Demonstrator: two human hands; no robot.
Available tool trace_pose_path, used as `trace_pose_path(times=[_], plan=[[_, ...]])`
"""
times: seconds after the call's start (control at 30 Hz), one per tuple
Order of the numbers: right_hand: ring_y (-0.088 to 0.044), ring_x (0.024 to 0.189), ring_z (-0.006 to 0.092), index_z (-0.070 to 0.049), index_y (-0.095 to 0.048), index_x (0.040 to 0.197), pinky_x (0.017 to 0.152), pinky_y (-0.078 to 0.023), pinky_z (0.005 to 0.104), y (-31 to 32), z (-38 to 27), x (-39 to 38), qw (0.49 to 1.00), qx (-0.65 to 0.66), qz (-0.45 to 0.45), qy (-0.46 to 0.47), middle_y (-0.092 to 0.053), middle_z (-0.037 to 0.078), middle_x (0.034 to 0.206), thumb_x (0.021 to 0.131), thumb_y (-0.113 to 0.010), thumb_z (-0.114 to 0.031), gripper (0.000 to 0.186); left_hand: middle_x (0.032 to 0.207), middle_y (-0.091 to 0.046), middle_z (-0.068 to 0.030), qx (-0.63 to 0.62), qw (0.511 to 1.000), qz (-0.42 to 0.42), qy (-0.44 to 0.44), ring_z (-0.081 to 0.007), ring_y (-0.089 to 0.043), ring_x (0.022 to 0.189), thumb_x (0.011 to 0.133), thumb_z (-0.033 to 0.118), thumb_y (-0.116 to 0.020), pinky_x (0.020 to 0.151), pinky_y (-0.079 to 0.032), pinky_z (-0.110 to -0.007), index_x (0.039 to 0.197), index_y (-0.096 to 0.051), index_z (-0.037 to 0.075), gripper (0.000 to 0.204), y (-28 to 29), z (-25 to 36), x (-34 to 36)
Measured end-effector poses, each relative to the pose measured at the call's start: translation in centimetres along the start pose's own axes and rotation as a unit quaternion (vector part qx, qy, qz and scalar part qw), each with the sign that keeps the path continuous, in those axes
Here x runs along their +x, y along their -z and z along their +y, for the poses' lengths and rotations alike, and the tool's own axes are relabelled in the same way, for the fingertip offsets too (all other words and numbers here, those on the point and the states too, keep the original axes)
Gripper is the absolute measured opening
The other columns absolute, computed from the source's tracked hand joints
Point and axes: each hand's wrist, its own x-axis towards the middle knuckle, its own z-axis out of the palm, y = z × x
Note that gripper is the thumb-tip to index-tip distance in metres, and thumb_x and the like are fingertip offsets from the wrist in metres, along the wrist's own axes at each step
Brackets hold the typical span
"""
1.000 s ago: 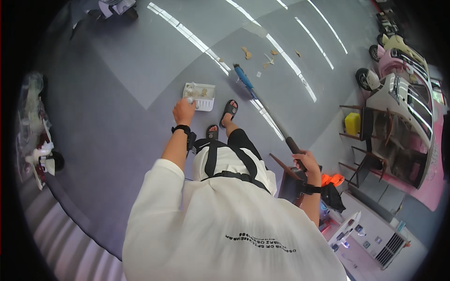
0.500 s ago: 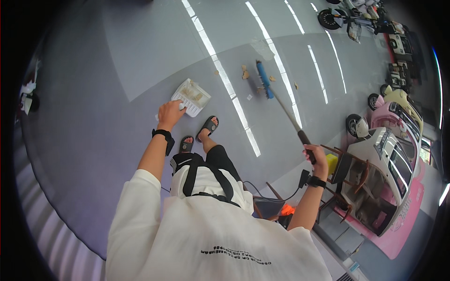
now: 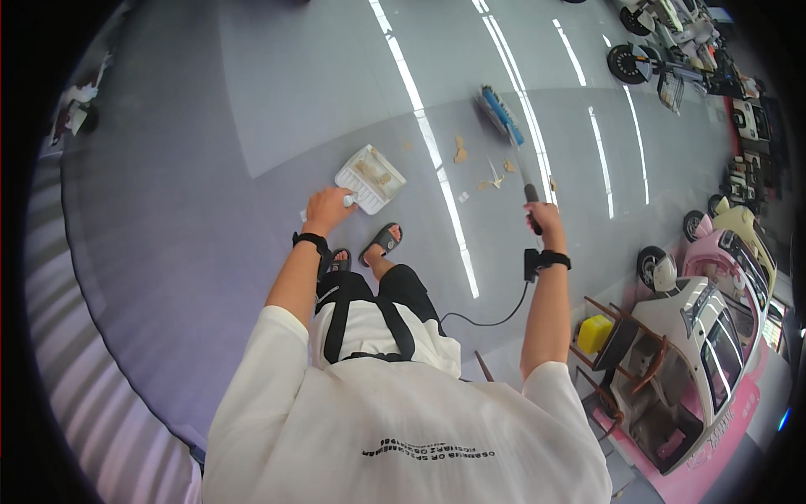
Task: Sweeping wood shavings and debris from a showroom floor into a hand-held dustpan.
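Grey floor (image 3: 579, 218), fingers (image 3: 338, 195) gripping dustpan (image 3: 368, 191) and broom (image 3: 502, 116)

We look down from the head, above and behind both grips.
Through the left of two wide fisheye cameras, we face down and forward: nearest us, below the grips, spreads the shirt (image 3: 403, 412); farther off come the left hand (image 3: 330, 208) and right hand (image 3: 544, 220); farther still, beneath and beyond them, lies the floor (image 3: 159, 210), while vehicles (image 3: 676, 307) right of the right grip lean along the curved rim.
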Motion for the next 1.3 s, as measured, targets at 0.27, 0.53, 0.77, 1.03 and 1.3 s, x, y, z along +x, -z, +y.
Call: trace_pose_path(times=[0.27, 0.53, 0.77, 1.03, 1.3], plan=[[-0.061, 0.049, 0.0282, 0.003, -0.054, 0.069, 0.044, -0.05, 0.0391, -6.2, 8.8, -2.8, 0.96, -0.011, -0.266, -0.083, -0.058, 0.017, 0.059, 0.068, -0.059, -0.007, 0.011, 0.09, -0.069, -0.0125, 0.004, 0.999, 0.025, -0.038, -0.0347, -0.065, 0.085, 0.077, 0.029, -0.069, 0.073, -0.051, -0.044, 0.099, -0.072, 0.018, 0.025, -1.5, -0.6, 1.0], [-0.059, 0.101, 0.0483, 0.013, -0.05, 0.109, 0.086, -0.05, 0.0454, -15.4, 22.7, -12.8, 0.971, -0.193, -0.137, 0.014, -0.061, 0.036, 0.101, 0.07, -0.065, -0.018, 0.052, 0.094, -0.069, -0.0152, 0.031, 0.998, -0.016, -0.044, -0.0348, -0.065, 0.091, 0.076, 0.03, -0.072, 0.081, -0.051, -0.044, 0.105, -0.071, 0.015, 0.033, -2.5, -1.4, 1.8], [-0.065, 0.068, 0.0333, 0.008, -0.051, 0.104, 0.06, -0.052, 0.0413, -11.6, 20.5, -21.1, 0.978, -0.107, -0.175, -0.046, -0.063, 0.023, 0.08, 0.069, -0.071, -0.015, 0.047, 0.095, -0.069, -0.0159, 0.016, 0.997, -0.018, -0.079, -0.0355, -0.064, 0.09, 0.078, 0.031, -0.07, 0.078, -0.052, -0.043, 0.104, -0.07, 0.015, 0.031, -2.2, -0.1, 2.9], [-0.053, 0.043, 0.0159, 0.001, -0.051, 0.097, 0.038, -0.043, 0.0302, -12.5, 20.5, -27.6, 0.933, 0.216, -0.228, -0.174, -0.053, 0.005, 0.06, 0.076, -0.071, -0.01, 0.031, 0.093, -0.069, -0.0154, 0.039, 0.994, -0.034, -0.092, -0.0362, -0.064, 0.089, 0.078, 0.032, -0.068, 0.078, -0.052, -0.043, 0.104, -0.07, 0.014, 0.031, 0.3, -0.8, 5.0], [-0.053, 0.041, 0.0155, 0.003, -0.052, 0.093, 0.037, -0.043, 0.0293, -14.7, 16.5, -31.2, 0.939, 0.261, -0.156, -0.158, -0.053, 0.004, 0.058, 0.077, -0.07, -0.011, 0.028, 0.095, -0.069, -0.0157, 0.075, 0.988, -0.045, -0.124, -0.0363, -0.064, 0.09, 0.077, 0.032, -0.069, 0.08, -0.051, -0.044, 0.106, -0.07, 0.016, 0.033, 0.2, -2.1, 5.1]])
